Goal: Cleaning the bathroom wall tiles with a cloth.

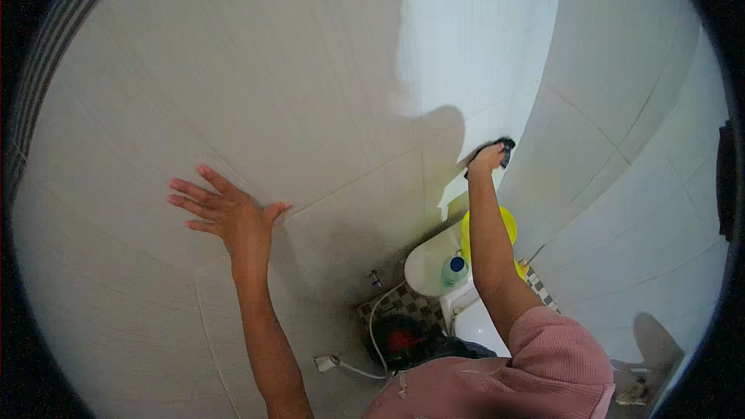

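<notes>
My left hand (227, 206) is spread against the pale tiled wall (326, 145), fingers apart and holding nothing. Farther right, my right hand (487, 157) grips a black cloth-like item (508, 148), pressed to the wall near the corner. Part of that item is hidden by my fingers, so its exact kind cannot be told. A brightly lit strip of wall (477, 29) runs above it, and my arm's shadow falls beside it.
Below my right arm stand a white toilet cistern (422, 270), a plastic bottle with a blue cap (455, 272) on it, and a yellow plastic container (506, 224). A white hose (372, 320) leads to a sprayer (327, 363). A metal tap (374, 278) juts from the wall.
</notes>
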Available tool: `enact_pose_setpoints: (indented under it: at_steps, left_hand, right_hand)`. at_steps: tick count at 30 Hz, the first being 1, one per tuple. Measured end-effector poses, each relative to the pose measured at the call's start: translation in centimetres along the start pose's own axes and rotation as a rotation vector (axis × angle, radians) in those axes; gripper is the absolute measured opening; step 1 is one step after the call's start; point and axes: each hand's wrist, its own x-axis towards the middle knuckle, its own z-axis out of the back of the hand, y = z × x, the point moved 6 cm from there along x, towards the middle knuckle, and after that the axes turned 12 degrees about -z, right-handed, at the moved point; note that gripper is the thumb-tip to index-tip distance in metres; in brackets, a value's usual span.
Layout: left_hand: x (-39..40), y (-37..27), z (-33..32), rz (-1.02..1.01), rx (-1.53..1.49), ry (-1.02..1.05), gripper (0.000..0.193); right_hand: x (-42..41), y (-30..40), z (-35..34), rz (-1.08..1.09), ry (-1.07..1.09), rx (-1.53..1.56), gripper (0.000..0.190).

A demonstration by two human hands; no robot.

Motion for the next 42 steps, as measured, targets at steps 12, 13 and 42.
enact_pose_setpoints:
  at_steps: [12,13,42]
  left_hand:
    - [0.4,-0.8,0.9,-0.027,0.053,-0.021,0.147]
    - [0.4,-0.7,0.9,-0.014,0.029,-0.014,0.147]
    - [0.5,0.1,0.7,-0.007,-0.134,-0.021,0.144]
  right_hand:
    - [0.0,-16.5,2.2,-0.288,-0.086,-0.093,0.063]
    - [-0.2,-17.9,2.6,-0.292,-0.079,-0.100,0.063]
    - [-33.9,-43.3,6.4,-0.781,1.155,-0.742,0.047]
